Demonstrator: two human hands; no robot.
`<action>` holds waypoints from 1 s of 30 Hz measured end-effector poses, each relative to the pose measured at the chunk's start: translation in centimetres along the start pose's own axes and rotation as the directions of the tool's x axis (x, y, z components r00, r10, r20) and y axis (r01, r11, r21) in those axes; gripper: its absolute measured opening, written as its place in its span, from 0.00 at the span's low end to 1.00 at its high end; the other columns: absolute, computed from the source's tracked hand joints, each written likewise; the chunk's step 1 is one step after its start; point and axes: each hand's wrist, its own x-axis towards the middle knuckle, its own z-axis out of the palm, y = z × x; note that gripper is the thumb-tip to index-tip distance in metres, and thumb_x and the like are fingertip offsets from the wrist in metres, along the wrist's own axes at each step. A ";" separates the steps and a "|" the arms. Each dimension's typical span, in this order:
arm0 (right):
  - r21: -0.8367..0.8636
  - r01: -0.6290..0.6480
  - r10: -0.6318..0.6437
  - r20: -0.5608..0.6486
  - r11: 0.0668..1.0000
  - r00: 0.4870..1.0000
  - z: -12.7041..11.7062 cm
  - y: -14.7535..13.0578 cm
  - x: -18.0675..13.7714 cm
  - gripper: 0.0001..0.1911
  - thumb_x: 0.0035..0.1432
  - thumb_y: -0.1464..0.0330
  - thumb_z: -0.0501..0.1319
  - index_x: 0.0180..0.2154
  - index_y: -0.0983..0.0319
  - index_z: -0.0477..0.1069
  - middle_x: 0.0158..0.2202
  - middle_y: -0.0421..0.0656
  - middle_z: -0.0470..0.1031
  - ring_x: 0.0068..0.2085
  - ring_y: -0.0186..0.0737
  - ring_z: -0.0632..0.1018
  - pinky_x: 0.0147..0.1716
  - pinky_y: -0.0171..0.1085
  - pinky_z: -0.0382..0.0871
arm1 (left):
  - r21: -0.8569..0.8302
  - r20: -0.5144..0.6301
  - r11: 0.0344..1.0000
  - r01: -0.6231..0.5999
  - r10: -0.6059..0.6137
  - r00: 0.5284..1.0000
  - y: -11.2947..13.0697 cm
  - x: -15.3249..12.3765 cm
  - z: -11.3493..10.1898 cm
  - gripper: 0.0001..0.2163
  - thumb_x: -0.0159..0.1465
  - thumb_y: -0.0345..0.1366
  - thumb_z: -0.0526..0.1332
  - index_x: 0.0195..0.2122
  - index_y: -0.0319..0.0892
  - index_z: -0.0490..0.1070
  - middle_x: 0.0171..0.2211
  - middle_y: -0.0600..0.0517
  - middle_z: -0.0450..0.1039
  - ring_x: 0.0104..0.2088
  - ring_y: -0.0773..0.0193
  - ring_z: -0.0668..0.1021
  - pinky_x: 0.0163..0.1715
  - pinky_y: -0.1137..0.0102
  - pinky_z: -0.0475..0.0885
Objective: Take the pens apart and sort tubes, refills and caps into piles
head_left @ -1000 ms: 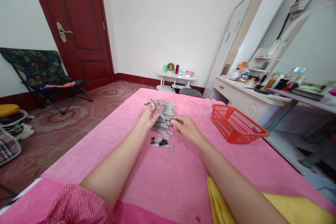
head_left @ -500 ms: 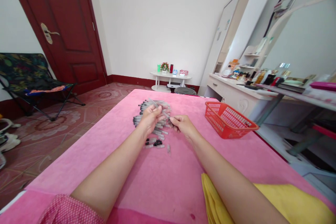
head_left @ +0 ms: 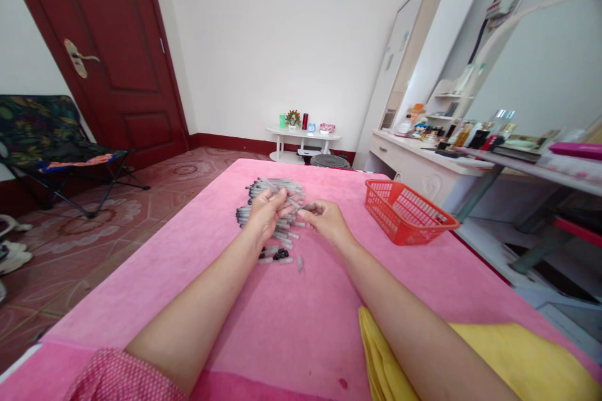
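Over the heap of clear pens (head_left: 243, 216), my left hand (head_left: 265, 213) is closed on a translucent pen (head_left: 294, 203). Its near end points right, toward my right hand (head_left: 328, 218). The thumb and fingers of that hand are pinched together at this end; whether a small part sits between them is hidden. Many of the heaped pens show dark tips on the left side. Just in front lie small black pieces (head_left: 282, 254) and a short clear piece (head_left: 300, 264), which looks like a pen cap.
A red plastic basket (head_left: 408, 238) stands on the pink cloth (head_left: 291, 326) to the right. Folded yellow fabric (head_left: 522, 357) lies under my right forearm. Beyond are a low white table (head_left: 282, 132), a cluttered dresser (head_left: 418, 153) and a folding chair (head_left: 42, 131).
Both hands stay over the heap, holding nearly the same pose. My right fingers have curled slightly at the pen's end. The whole view has shifted a little.
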 end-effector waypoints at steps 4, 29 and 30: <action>-0.002 -0.075 0.075 0.024 0.997 0.997 0.1 0.0 0.0 0.20 0.48 0.52 0.59 0.23 0.64 0.69 0.16 0.38 0.68 0.16 0.30 0.65 0.14 0.30 0.55 | 0.000 -0.003 1.000 0.010 -0.010 1.000 0.0 0.0 0.0 0.07 0.55 0.31 0.64 0.32 0.37 0.66 0.30 0.50 0.76 0.32 0.61 0.80 0.36 0.64 0.76; -0.013 -0.044 0.044 0.061 0.999 0.997 0.0 -0.4 -0.2 0.17 0.45 0.55 0.64 0.25 0.65 0.71 0.18 0.39 0.70 0.17 0.29 0.66 0.15 0.29 0.58 | 0.022 -0.019 0.999 0.030 -0.029 0.999 -0.1 0.2 -0.2 0.07 0.55 0.31 0.64 0.32 0.37 0.66 0.31 0.48 0.76 0.31 0.61 0.80 0.31 0.67 0.76; -0.010 -0.051 0.051 0.067 0.999 0.996 0.0 -0.4 -0.2 0.18 0.45 0.55 0.64 0.25 0.65 0.71 0.18 0.39 0.71 0.17 0.30 0.66 0.15 0.29 0.57 | 0.024 -0.022 0.999 0.028 -0.027 0.999 -0.1 0.2 -0.3 0.07 0.55 0.31 0.64 0.32 0.37 0.66 0.31 0.48 0.76 0.31 0.61 0.80 0.31 0.68 0.76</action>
